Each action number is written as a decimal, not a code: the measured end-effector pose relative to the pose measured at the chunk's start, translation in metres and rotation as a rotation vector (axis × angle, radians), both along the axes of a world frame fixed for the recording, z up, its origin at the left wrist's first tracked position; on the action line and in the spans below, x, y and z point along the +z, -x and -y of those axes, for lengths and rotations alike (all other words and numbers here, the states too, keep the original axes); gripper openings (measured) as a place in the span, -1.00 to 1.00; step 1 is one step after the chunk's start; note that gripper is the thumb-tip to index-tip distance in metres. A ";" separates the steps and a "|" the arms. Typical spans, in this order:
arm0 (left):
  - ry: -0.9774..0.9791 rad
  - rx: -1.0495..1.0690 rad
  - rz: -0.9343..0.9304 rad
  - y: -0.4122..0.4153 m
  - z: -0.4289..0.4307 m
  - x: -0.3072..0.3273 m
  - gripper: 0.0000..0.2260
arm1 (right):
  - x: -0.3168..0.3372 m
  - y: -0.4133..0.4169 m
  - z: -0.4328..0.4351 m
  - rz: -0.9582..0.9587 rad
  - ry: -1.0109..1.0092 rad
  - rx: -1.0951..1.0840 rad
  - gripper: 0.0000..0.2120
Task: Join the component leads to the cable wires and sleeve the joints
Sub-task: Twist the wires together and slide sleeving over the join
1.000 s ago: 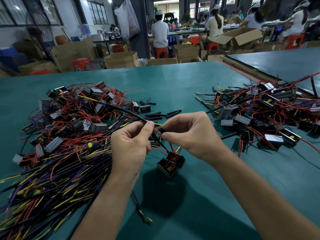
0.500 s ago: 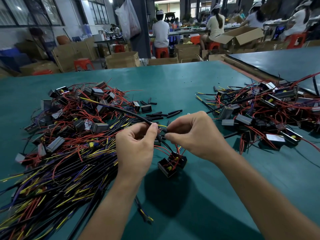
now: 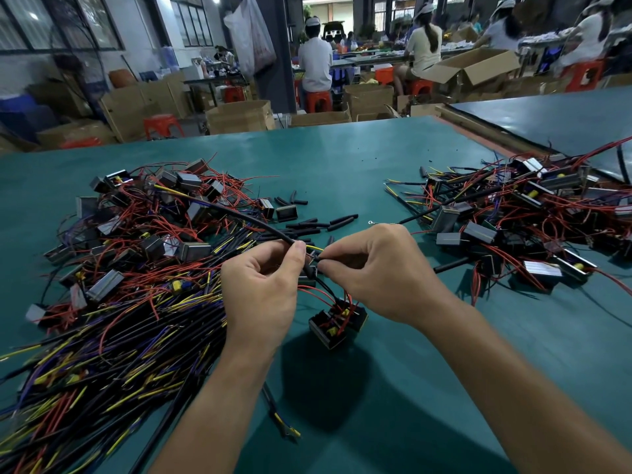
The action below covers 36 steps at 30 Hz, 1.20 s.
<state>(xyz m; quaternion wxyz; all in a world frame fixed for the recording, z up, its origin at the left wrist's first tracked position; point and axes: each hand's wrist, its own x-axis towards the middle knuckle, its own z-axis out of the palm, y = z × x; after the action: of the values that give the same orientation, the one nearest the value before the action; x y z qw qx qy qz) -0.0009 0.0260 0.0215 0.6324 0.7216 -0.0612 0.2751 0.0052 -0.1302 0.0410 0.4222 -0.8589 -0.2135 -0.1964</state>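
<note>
Green bench (image 3: 342, 159) fills our view, wire heaps (image 3: 130, 275) at left and right. Centre frame, our left hand (image 3: 263, 295) pinches the black cable (image 3: 239, 215) near its end; our right hand (image 3: 379, 271) pinches a short black sleeve (image 3: 310, 269) there, both grips tight. Just below sits the red-leaded component (image 3: 337, 323).

A single wide-angle camera on the person's head faces forward and tilts down across the green table (image 3: 342, 159). It sits close above the work. Both forearms enter from the bottom edge, and the left hand (image 3: 263, 289) and right hand (image 3: 379, 271) pinch a black cable (image 3: 260, 222) near mid-frame. Wire piles (image 3: 136, 268) spread toward both side borders. The upper band looks far into the workshop, to seated workers (image 3: 314, 63).
</note>
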 end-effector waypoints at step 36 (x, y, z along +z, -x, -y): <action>0.230 -0.043 -0.048 0.005 0.009 0.007 -0.78 | -0.004 -0.004 -0.004 -0.009 -0.139 0.056 -0.89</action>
<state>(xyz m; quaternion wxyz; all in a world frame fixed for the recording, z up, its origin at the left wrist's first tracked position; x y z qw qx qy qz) -0.0056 0.0174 0.0284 0.7180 0.6491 -0.0297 0.2494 0.0094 -0.1263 0.0374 0.4872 -0.8220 -0.2213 -0.1950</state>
